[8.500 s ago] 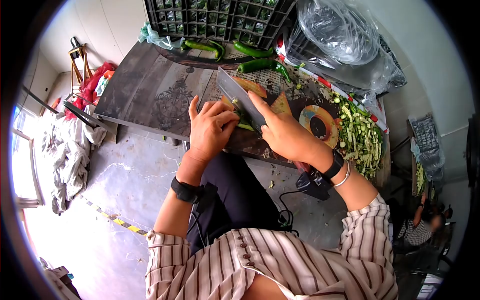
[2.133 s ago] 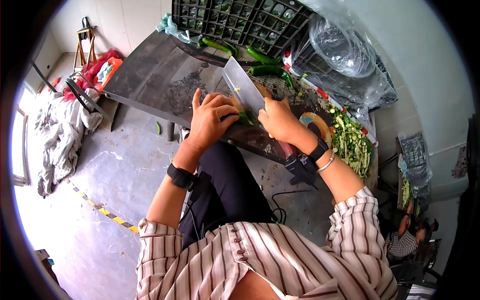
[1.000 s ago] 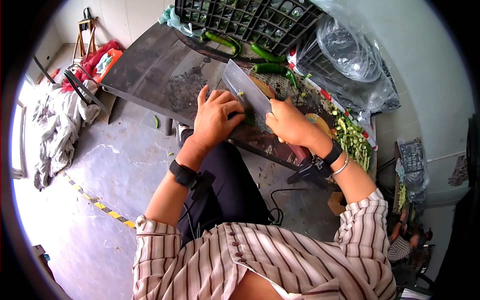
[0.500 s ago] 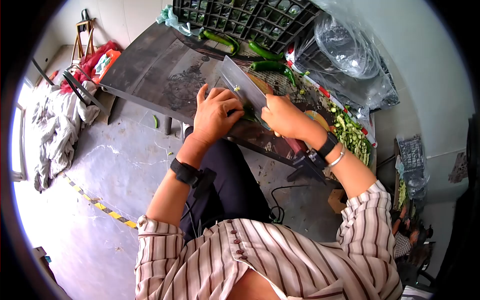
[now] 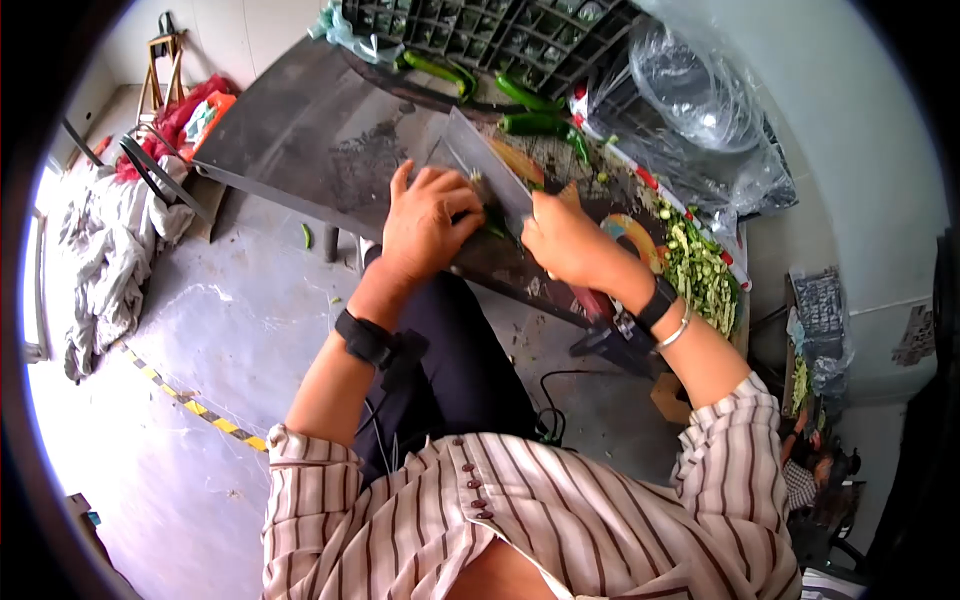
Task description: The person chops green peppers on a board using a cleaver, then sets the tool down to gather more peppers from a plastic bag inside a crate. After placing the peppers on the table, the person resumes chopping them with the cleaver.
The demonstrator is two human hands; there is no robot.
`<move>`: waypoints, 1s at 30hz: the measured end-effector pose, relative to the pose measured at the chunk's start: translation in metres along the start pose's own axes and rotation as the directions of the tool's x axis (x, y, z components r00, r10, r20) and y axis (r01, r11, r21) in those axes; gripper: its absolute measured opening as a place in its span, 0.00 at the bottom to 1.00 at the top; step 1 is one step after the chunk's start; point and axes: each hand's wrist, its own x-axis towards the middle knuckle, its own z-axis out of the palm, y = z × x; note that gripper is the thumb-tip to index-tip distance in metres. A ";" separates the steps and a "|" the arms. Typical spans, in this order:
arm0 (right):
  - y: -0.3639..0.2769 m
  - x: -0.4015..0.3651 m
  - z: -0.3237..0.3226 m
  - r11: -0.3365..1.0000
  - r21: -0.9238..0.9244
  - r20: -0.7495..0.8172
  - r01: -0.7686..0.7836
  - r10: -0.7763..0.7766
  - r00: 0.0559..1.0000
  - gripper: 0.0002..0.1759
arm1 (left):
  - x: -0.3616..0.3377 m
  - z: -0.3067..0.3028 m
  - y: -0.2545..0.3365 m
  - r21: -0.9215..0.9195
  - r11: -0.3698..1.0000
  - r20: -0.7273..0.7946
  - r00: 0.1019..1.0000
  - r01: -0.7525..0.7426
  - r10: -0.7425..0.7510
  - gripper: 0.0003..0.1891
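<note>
My right hand [image 5: 568,240] is wrapped round the handle of a cleaver [image 5: 486,162], its broad blade slanting up and left over the table. Just left of the blade, my left hand [image 5: 428,222] is curled, thumb tucked in, on a green pepper [image 5: 493,221] that shows only partly between hand and blade. A small pale bit clings to the blade's side. Beyond the cleaver lie whole green peppers, one [image 5: 532,124] close to the blade and others [image 5: 436,70] farther back. Chopped green pepper [image 5: 700,272] is heaped to the right of my right hand.
A black plastic crate [image 5: 545,45] holding green peppers stands at the table's [image 5: 285,115] far side. Clear plastic bags [image 5: 690,95] bulge at the back right. A red-and-white strip [image 5: 648,180] borders the chopped heap. Cloth [image 5: 115,255] lies on the floor at left.
The view has shifted slightly. Both hands keep nearly the same places, with the cleaver still beside my left hand.
</note>
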 end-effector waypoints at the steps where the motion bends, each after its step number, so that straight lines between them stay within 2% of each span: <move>1: 0.003 0.003 0.002 0.997 0.071 0.000 -0.005 0.005 1.000 0.13 | 0.002 -0.001 0.000 -0.011 1.000 0.011 1.000 0.017 -0.017 0.03; 4: 0.003 0.015 0.007 0.984 0.178 -0.075 0.028 -0.015 0.997 0.13 | 0.001 0.001 -0.002 0.012 1.000 0.019 1.000 0.000 0.000 0.03; 6: -0.003 0.019 0.003 0.979 0.028 -0.085 0.200 -0.197 0.977 0.13 | 0.001 0.001 -0.003 0.015 1.000 0.007 1.000 -0.014 0.014 0.03; 10: 0.007 0.018 0.005 0.975 -0.036 -0.121 0.221 -0.224 0.967 0.13 | 0.000 0.001 0.000 0.000 1.000 -0.009 1.000 0.018 -0.018 0.03; 12: 0.008 0.020 0.004 0.998 0.052 -0.196 0.040 -0.029 0.980 0.11 | 0.001 0.001 -0.002 0.004 1.000 0.006 1.000 0.013 -0.013 0.03; 16: 0.005 0.003 -0.003 0.992 0.104 -0.246 0.066 -0.038 0.969 0.12 | -0.001 0.001 -0.001 -0.024 1.000 0.006 1.000 0.009 -0.009 0.04; 18: 0.001 -0.003 -0.007 0.994 0.110 -0.139 0.022 -0.006 0.990 0.13 | 0.000 0.000 0.000 -0.026 1.000 0.011 1.000 0.014 -0.013 0.04; 28: -0.003 -0.008 0.002 0.993 0.115 -0.059 -0.020 0.027 0.998 0.13 | 0.000 -0.002 0.000 -0.028 1.000 -0.006 1.000 -0.008 0.007 0.05; 30: -0.004 -0.008 0.001 0.998 0.053 -0.059 -0.015 0.018 0.998 0.13 | 0.000 -0.002 0.000 -0.022 1.000 -0.003 1.000 -0.007 0.007 0.05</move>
